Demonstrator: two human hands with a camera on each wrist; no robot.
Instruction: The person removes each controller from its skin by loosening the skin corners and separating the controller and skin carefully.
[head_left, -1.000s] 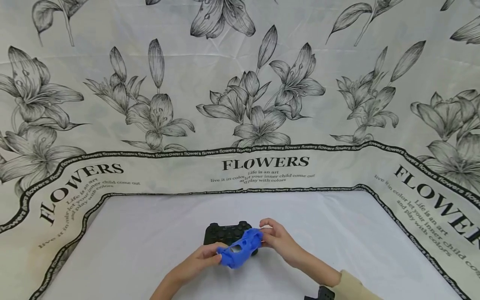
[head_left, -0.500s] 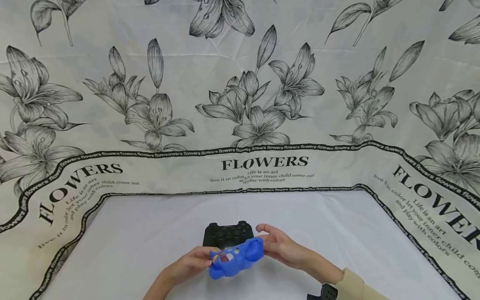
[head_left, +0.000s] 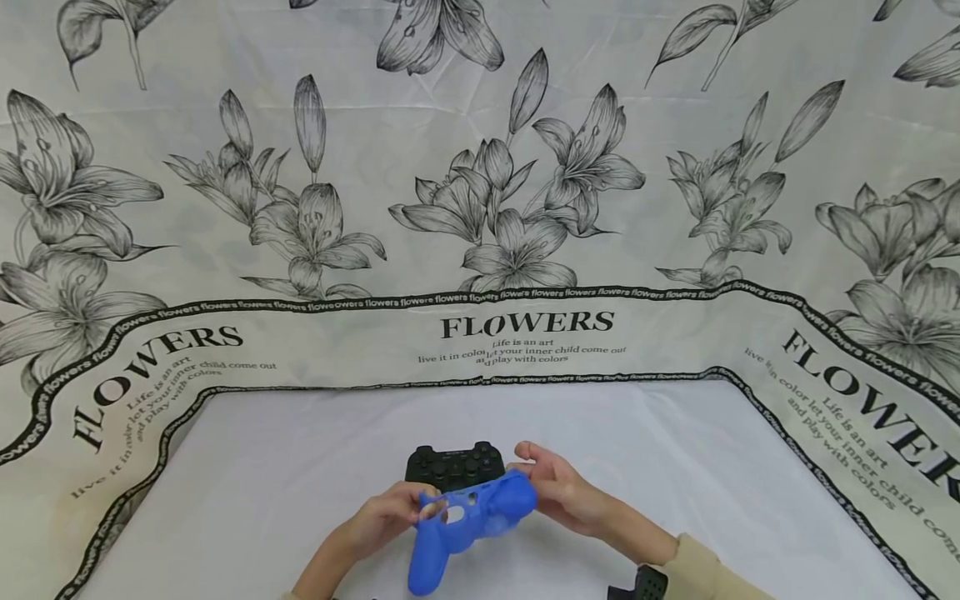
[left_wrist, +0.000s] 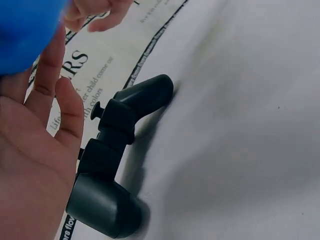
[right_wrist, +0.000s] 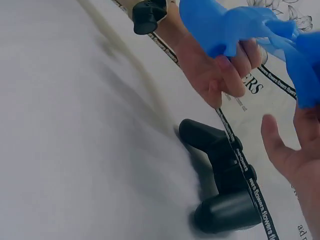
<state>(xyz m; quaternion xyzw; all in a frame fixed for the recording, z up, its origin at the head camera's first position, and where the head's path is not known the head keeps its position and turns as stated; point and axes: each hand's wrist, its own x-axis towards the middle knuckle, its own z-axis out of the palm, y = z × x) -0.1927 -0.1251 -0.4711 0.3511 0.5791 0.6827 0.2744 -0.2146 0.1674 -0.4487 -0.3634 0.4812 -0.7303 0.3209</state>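
Note:
Both hands hold up a soft blue game-controller cover (head_left: 468, 521) with cut-out holes. My left hand (head_left: 384, 521) pinches its left end near the top edge; in the right wrist view the curled fingers of that left hand (right_wrist: 210, 70) show under the blue cover (right_wrist: 240, 22). At the other end, my right hand (head_left: 566, 498) grips the cover between thumb and fingers, with some fingers raised off it. Just behind the cover, a black game controller (head_left: 453, 468) lies on the white table, its lower part hidden in the head view. In the left wrist view the controller (left_wrist: 112, 150) shows its grips and thumbsticks.
A white cloth (head_left: 637, 450) covers the table. Flower-printed fabric (head_left: 525, 342) with lettering stands along the back and both sides. A black strapped device (head_left: 648, 583) sits at the right wrist by a beige sleeve (head_left: 708, 575).
The blue cover has been turned and opened out, so its left grip now hangs down towards the person. Both hands have shifted slightly, while the black controller stays in place.

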